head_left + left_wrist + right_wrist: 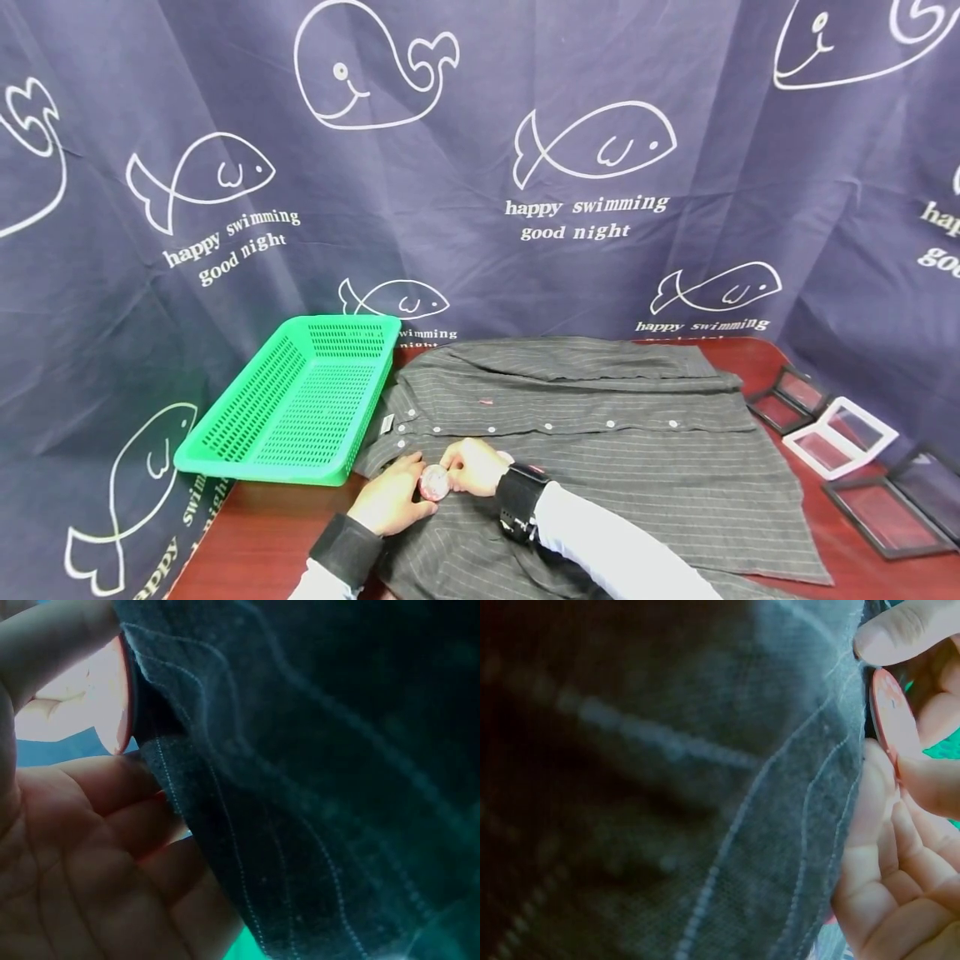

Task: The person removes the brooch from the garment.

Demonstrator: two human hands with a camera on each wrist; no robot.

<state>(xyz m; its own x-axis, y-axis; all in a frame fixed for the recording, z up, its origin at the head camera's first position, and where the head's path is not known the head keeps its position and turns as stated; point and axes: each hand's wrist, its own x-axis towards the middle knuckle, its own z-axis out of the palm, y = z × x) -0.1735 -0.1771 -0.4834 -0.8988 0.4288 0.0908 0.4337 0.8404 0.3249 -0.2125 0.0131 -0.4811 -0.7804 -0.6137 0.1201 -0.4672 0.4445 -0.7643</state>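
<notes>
A round pin badge, pale with red markings, lies against a dark grey pinstriped shirt spread on the table. My right hand pinches the badge by its edge; in the right wrist view the thumb is on the face of the badge and a finger is tucked at its rim. On the badge's other side, my left hand touches the shirt, thumb and fingers spread either side of the badge. The badge's back is hidden against the cloth.
A green plastic basket stands at the left. Along the right edge are a white hinged case and dark clear-windowed cases, one dark case nearer me. A pale round thing shows beside my right wrist. The curtain hangs behind the table.
</notes>
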